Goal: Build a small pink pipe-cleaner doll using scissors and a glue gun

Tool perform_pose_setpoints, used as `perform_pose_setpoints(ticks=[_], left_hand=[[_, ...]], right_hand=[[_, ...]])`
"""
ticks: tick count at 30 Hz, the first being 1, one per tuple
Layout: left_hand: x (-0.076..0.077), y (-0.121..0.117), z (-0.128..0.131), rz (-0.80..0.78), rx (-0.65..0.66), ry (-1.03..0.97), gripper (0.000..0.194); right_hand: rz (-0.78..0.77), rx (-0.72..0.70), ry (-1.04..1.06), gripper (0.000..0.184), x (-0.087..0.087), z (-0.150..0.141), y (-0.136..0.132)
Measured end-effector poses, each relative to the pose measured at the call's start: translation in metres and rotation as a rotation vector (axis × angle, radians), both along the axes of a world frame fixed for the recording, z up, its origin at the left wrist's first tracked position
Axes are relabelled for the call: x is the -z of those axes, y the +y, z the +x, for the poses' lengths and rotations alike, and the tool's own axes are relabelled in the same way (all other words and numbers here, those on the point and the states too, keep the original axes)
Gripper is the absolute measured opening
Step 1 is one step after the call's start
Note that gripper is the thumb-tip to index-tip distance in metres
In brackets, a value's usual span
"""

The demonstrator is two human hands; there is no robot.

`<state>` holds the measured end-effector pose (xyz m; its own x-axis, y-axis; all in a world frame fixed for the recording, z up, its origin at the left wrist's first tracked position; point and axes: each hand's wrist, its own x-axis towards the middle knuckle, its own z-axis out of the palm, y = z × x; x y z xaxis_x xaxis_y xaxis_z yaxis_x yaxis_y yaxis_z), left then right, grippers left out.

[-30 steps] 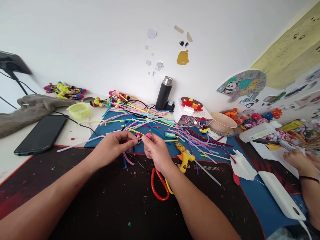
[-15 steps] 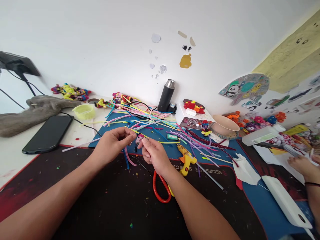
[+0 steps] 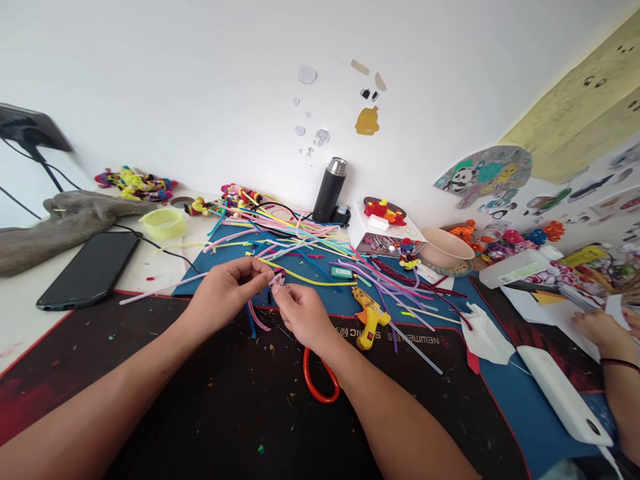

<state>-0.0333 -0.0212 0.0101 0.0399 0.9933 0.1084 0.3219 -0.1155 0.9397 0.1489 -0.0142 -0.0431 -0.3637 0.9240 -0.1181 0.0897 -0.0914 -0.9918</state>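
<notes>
Above the front of the black mat [image 3: 210, 413], my two hands meet at a small pink-and-white piece [image 3: 278, 277], too small to tell its kind. My left hand [image 3: 231, 288] pinches at its left side with thumb and forefinger. From the right, my right hand [image 3: 304, 312] grips it between thumb and fingers, hiding its lower part. Under my right wrist lies a red looped handle [image 3: 320, 383] of a tool mostly hidden. A yellow glue gun [image 3: 371, 319] rests just right of that hand. Many coloured pipe cleaners [image 3: 295, 233] lie beyond both hands.
A black flask [image 3: 330, 190] stands by the wall, beside a white box [image 3: 380, 230] and a beige bowl [image 3: 445, 248]. At left lie a phone [image 3: 89, 270] and a yellow coil [image 3: 164, 224]. Another person's hand [image 3: 597, 328] is at far right, near a white device [image 3: 563, 393].
My right hand has dropped slightly and turned about the small pink-and-white piece, then come back close to my left fingers. The view has shifted a little. The other person's hand moved slightly.
</notes>
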Motion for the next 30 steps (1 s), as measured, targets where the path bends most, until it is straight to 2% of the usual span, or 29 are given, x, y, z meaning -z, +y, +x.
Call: perform_pose_setpoints(ticks=[10,15,30], left_hand=[[-0.001,-0.002,0.001,0.007,0.025,0.048,0.046],[0.001,-0.001,0.002,0.024,0.043,0.087,0.045],[0.004,-0.001,0.003,0.021,0.049,0.096,0.043]], right_hand=[[0.095,0.008,-0.209,0.049,-0.009,-0.004,-0.002],[0.096,0.026,-0.205,0.043,-0.008,-0.005,-0.002],[0.092,0.015,-0.21,0.043,-0.006,-0.004,-0.001]])
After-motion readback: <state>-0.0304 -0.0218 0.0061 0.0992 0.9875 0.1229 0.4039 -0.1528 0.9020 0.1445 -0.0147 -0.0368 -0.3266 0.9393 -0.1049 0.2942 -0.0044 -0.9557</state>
